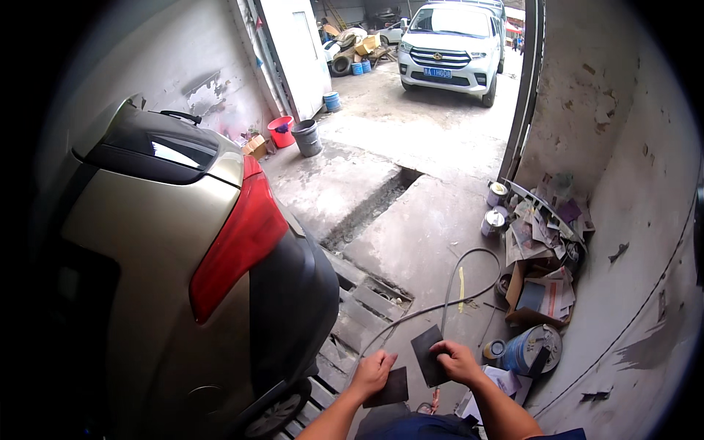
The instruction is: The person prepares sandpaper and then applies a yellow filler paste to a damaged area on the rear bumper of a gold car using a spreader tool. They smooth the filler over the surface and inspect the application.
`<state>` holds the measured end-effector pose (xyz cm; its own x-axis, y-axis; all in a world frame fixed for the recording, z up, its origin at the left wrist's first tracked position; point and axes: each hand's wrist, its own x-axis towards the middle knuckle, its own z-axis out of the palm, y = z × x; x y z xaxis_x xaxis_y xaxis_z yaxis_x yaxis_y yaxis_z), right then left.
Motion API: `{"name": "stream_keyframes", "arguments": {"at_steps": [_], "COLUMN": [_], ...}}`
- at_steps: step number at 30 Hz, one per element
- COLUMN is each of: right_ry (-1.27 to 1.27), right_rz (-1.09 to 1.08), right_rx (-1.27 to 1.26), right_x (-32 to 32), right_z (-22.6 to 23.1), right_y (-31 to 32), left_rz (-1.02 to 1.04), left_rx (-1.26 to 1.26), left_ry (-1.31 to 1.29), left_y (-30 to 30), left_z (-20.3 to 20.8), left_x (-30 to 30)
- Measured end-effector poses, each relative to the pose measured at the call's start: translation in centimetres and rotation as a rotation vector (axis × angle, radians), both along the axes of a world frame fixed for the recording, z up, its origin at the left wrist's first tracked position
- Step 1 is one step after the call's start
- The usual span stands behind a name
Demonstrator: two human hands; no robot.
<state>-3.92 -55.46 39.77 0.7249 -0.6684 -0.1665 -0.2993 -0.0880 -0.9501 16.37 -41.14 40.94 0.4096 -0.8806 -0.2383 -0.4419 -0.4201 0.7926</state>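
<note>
My left hand (375, 372) is closed on the edge of a dark grey sheet (389, 389) that looks like sandpaper. It hangs low, close to my body. A second sheet of the same dark grey (425, 353), longer and tilted, is pinched in my right hand (456, 362). The two sheets are apart, side by side in front of me. Left of my hands stands the rear corner of a beige car (158, 220), with a red tail light (238, 246) and a black lower bumper (293, 308). Neither sheet touches the car.
A hose (411, 315) curves over the floor beside a slatted floor grate (363, 301). Along the right wall are a cardboard box of papers (517, 293), a blue drum (524, 352) and paint cans (493, 221). Buckets (306, 139) and a white pickup (447, 51) are farther off.
</note>
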Motion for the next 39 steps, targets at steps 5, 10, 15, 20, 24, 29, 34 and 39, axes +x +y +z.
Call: {"name": "stream_keyframes", "arguments": {"at_steps": [5,10,15,20,24,29,34,39], "right_ry": [0.017,-0.002,-0.056,-0.067,-0.089,0.09,0.041,0.146], "right_rz": [0.189,0.03,-0.144,0.001,0.02,0.141,0.373,0.492], "right_rx": [0.038,-0.177,-0.158,-0.349,-0.258,-0.223,-0.381,-0.412], "right_x": [6.0,9.6,11.2,12.7,13.0,14.8,18.3,24.0], "right_z": [3.2,4.7,5.6,2.8,3.0,6.1,4.2,5.3], "right_y": [-2.6,-6.5,-12.0,-20.6,-28.7,-38.8,-45.6,-50.5], "left_rz": [0.101,0.052,0.094,0.35,0.405,0.3,0.143,0.071], "left_rx": [-0.453,-0.552,-0.624,-0.683,-0.573,-0.493,-0.307,-0.253], "left_ry": [-0.193,-0.332,-0.441,-0.462,-0.311,-0.059,0.523,0.442], "left_y": [-6.6,-13.8,-22.1,-32.5,-38.3,-42.2,-46.3,-51.6], "left_z": [1.9,3.5,3.3,3.1,3.3,2.0,5.2,3.9], "left_x": [3.1,5.6,7.9,12.6,16.5,17.9,17.9,22.1]}}
